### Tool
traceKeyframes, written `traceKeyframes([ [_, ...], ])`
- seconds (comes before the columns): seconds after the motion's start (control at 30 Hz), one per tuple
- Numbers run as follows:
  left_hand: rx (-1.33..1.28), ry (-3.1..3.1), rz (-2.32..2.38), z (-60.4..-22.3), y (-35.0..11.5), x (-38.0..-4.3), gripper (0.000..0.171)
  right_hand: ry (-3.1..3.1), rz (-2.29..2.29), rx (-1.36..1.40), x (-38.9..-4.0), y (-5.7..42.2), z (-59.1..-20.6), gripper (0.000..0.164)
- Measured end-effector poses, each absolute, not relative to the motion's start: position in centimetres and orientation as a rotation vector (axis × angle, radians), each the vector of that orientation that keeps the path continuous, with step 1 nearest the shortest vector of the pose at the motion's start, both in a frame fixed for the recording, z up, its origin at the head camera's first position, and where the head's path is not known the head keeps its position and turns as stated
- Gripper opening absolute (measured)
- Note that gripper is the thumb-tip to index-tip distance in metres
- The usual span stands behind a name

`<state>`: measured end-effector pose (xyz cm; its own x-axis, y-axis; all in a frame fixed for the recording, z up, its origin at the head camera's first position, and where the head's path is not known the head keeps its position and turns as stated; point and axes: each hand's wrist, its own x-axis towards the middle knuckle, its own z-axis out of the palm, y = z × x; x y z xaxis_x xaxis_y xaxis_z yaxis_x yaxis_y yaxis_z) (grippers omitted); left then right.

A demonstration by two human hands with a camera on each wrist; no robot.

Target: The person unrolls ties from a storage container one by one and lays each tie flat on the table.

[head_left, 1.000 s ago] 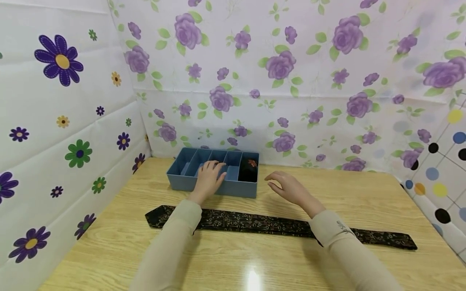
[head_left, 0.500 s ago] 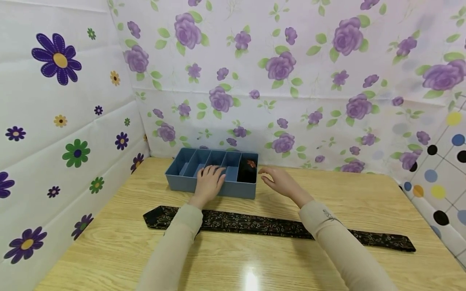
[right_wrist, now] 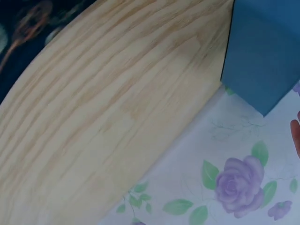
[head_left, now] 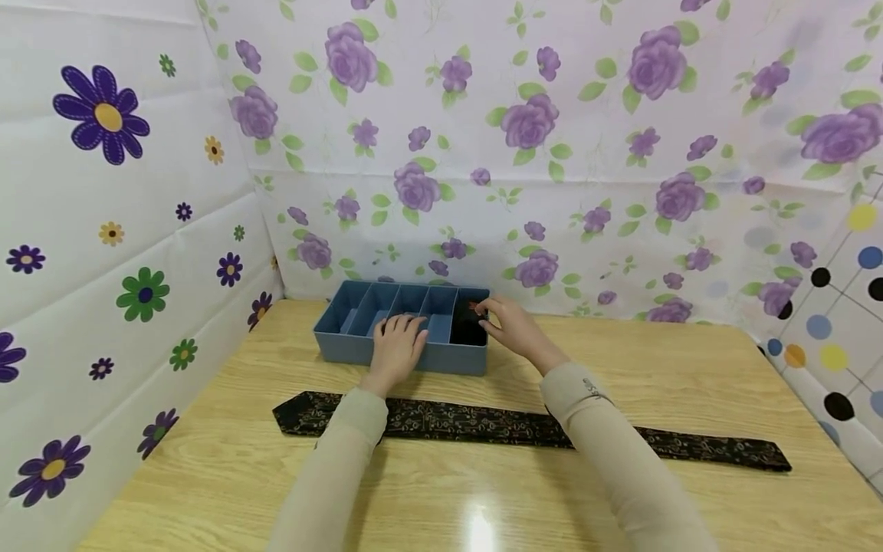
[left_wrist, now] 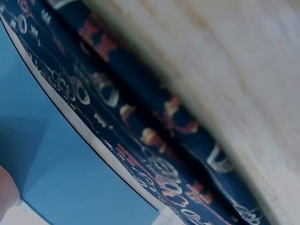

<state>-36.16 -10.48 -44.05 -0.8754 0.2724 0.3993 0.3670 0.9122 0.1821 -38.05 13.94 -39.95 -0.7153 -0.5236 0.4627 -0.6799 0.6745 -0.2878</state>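
1. Head: left hand (head_left: 396,349) rests loosely spread on the divided blue box (head_left: 448,359), perhaps steadying it; right hand (head_left: 516,331), narrowly parted, reaches the black item (head_left: 467,330) at its right end, grip unclear.
2. Left wrist: patterned necktie (left_wrist: 150,136) lies lengthwise.
3. Right wrist: tabletop (right_wrist: 117,108) supports everything.

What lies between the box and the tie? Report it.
Between the blue box and the tie, the head view shows wooden tabletop, with the left arm over it.

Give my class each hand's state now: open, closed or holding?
Left hand: open, at the front of the blue box.
Right hand: at the black item inside; whether it grips cannot be told.
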Motion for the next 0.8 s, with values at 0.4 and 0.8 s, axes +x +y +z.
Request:
traceKeyframes([
  [0.4, -0.474, -2.737, -0.361, -44.0, -10.6, -36.3, 0.041, -2.694, 0.519, 0.914, -39.3, 11.5, -40.9, 0.036],
  [0.8, -0.464, -2.742, -0.363, -43.7, -10.6, -36.1, 0.041, -2.765, 0.352, 0.863, -39.8, 10.5, -41.0, 0.034],
])
